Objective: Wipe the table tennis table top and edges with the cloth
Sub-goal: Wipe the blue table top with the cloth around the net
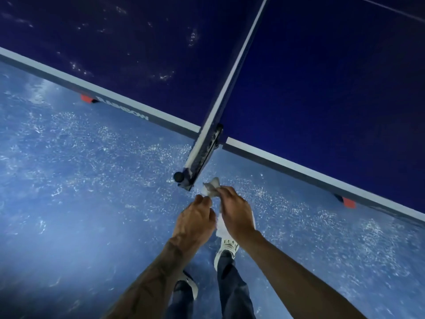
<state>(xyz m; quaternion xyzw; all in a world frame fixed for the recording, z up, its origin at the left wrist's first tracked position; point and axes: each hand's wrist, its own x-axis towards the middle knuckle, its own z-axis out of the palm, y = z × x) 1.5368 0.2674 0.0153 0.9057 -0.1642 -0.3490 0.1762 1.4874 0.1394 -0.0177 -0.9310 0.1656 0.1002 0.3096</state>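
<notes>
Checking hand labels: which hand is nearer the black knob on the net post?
Left. The left hand is just this side of the knob; the right hand lies farther right, both holding the cloth.

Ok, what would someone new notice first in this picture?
The dark blue table fills the upper frame, its white-topped net running diagonally down to the clamp at the near edge. Just below the clamp, the left hand and right hand both grip a white cloth, held over the speckled blue floor, off the table.
</notes>
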